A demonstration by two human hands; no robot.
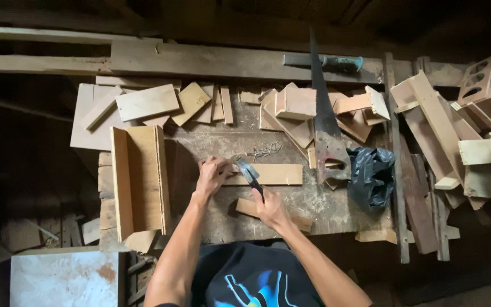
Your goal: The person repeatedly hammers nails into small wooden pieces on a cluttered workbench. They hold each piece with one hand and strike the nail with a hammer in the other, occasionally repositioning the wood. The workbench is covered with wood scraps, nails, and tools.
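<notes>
My right hand grips the dark handle of a hammer, whose metal head hangs over the left end of a flat wooden strip on the workbench. At that same end rests my left hand, fingers pinched together at the wood; what they pinch is too small to tell. A second, shorter wooden strip lies under my right wrist. Just behind the strip sits a small pile of nails.
A handsaw lies lengthwise right of the strip, next to a black plastic bag. A three-sided wooden box part stands at the left. Offcuts crowd the back; planks and frames pile at the right.
</notes>
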